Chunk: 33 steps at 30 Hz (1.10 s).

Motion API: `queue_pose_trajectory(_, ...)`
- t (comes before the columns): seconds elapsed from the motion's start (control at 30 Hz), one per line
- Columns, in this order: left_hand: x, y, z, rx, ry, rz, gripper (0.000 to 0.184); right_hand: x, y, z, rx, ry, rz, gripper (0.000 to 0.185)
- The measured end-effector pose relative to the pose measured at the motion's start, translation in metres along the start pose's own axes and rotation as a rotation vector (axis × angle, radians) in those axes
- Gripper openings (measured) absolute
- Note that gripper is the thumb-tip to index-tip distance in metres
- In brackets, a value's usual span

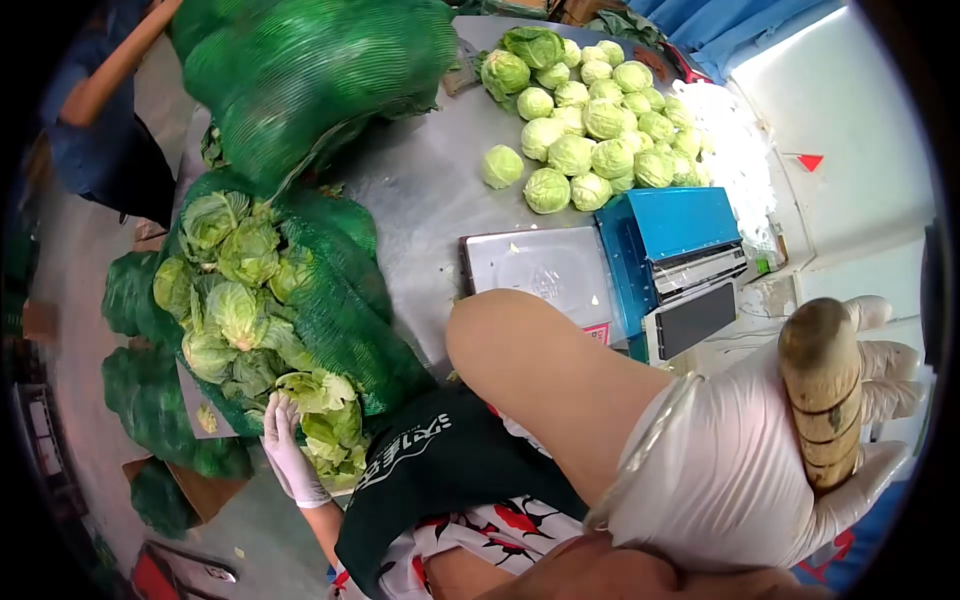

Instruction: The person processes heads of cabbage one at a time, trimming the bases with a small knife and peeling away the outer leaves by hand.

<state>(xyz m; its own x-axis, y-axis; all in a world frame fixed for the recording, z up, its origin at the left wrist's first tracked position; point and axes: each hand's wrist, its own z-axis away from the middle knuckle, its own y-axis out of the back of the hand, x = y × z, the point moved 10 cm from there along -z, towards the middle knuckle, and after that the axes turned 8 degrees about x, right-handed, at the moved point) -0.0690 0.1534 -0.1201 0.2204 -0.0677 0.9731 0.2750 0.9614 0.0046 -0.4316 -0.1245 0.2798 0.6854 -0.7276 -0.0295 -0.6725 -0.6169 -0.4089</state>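
Observation:
My left hand (290, 458), in a white glove, is at the lower left beside loose green leaves (335, 420); its fingers are stretched out against their edge and grip nothing visible. An opened green net sack (350, 320) holds leafy cabbages (238, 315) just above that hand. At the right, close to the camera, my gloved right hand (730, 470) is raised and closed on a thick wooden handle (822, 390) with dark rings. Whatever the handle belongs to is not visible.
Trimmed cabbages (605, 118) are heaped on the metal table (410, 190), beside a scale (545, 270) and a blue device (670, 225). A full green net sack (310, 80) lies at the top. Another person (105, 140) stands at the upper left. More sacks (150, 400) are on the floor.

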Motion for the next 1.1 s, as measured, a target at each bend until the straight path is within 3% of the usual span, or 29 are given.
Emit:
queue_pose_trajectory(0.17,0.034,-0.016,0.009,0.052,0.024,-0.071,0.046,0.033,-0.005,0.008,0.039,-0.050,0.047,0.039)
queue_pose_trajectory(0.3,0.045,-0.031,0.004,0.046,0.011,-0.036,0.042,0.114,0.008,0.020,0.118,-0.155,0.225,0.044)
queue_pose_trajectory(0.37,0.040,-0.034,-0.003,0.039,0.024,-0.028,0.041,0.181,0.023,0.031,0.151,-0.276,0.409,0.046)
queue_pose_trajectory(0.47,0.044,-0.042,-0.002,0.029,0.015,-0.044,0.039,0.345,0.074,0.081,0.092,-0.694,0.727,0.050)
queue_pose_trajectory(0.53,0.041,-0.043,-0.001,0.011,0.006,-0.062,0.040,0.447,0.119,0.142,0.040,-0.839,0.551,0.052)
queue_pose_trajectory(0.57,0.039,-0.043,-0.001,0.012,0.013,-0.095,0.040,0.458,0.134,0.156,-0.011,-1.062,0.561,0.048)
queue_pose_trajectory(0.63,0.032,-0.041,-0.002,0.037,0.015,-0.086,0.040,0.444,0.144,0.150,0.028,-1.282,0.486,0.041)
queue_pose_trajectory(0.7,0.009,-0.035,-0.002,0.038,0.047,-0.097,0.041,0.446,0.152,0.158,0.004,-1.356,0.457,0.037)
queue_pose_trajectory(0.8,-0.011,-0.046,-0.012,0.014,0.119,-0.107,0.041,0.440,0.159,0.165,-0.046,-1.313,0.503,0.033)
queue_pose_trajectory(0.93,0.011,-0.071,-0.023,-0.045,0.070,-0.093,0.040,0.419,0.151,0.188,-0.134,-1.066,0.701,0.033)
queue_pose_trajectory(0.97,0.014,-0.074,-0.028,-0.048,0.052,-0.099,0.040,0.418,0.158,0.204,-0.089,-1.108,0.741,0.035)
queue_pose_trajectory(1.07,0.018,-0.074,-0.032,-0.060,0.017,-0.146,0.040,0.399,0.159,0.210,-0.041,-0.960,0.845,0.033)
queue_pose_trajectory(1.1,0.015,-0.070,-0.033,-0.058,0.013,-0.182,0.040,0.398,0.165,0.216,-0.023,-1.016,0.834,0.033)
